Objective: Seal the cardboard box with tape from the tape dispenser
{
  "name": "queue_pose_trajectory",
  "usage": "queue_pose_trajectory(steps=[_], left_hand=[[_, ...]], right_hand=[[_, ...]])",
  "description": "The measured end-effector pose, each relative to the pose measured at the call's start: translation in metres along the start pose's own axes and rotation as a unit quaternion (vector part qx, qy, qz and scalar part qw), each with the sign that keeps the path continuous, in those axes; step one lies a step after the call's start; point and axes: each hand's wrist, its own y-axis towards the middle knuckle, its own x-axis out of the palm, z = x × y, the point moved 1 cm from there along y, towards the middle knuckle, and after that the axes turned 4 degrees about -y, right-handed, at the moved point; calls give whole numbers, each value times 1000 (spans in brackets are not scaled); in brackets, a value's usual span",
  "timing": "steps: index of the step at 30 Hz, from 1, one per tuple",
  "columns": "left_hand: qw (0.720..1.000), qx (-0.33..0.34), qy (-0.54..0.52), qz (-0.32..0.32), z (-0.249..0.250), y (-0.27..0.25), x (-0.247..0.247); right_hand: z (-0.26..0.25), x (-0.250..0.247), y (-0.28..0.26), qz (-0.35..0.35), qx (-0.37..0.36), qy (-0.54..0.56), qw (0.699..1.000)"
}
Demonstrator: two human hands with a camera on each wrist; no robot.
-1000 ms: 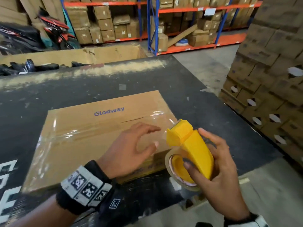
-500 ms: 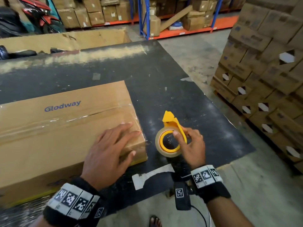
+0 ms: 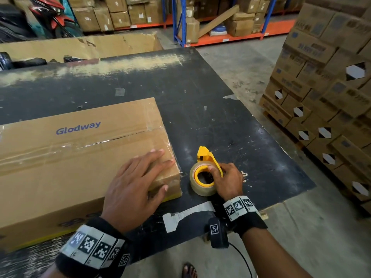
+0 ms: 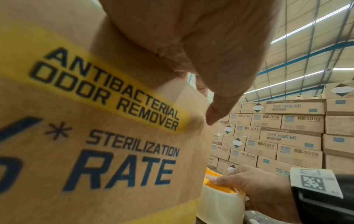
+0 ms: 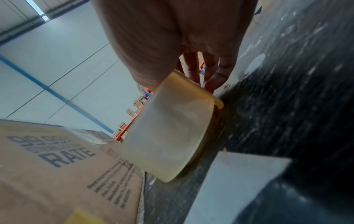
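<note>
The brown cardboard box point(image 3: 70, 157) marked "Glodway" lies on the black table point(image 3: 220, 117), with clear tape along its top seam. My left hand point(image 3: 138, 181) lies flat on the box's near right corner, fingers straight on top and thumb point(image 4: 220, 106) down the side panel point(image 4: 114, 151). Just right of the box, the yellow tape dispenser point(image 3: 204, 157) with its clear tape roll point(image 3: 198, 189) sits on the table. My right hand point(image 3: 226, 181) grips it, thumb at the roll's core. In the right wrist view the roll point(image 5: 168, 133) touches the table point(image 5: 287, 106) beside the box point(image 5: 57, 174).
A tall stack of cartons point(image 3: 331, 97) stands on the floor to the right. A large open cardboard bin point(image 3: 90, 47) sits behind the table, with shelving point(image 3: 220, 17) beyond. A white tape scrap point(image 3: 186, 215) sticks near the table's front edge.
My right hand has lowered the dispenser from mid-air onto the table beside the box. My left hand has settled flat on the box's corner.
</note>
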Motion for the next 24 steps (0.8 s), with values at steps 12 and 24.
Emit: queue_pose_trajectory(steps=[12,24], left_hand=[[981,-63,-156,98,-72,-72,-66],[975,-218,-7,40,-189,-177,-89]], right_hand=[[-129,-36,-74,142,-255,38,956],[-203,44,-131,-64,-395,-253,881]])
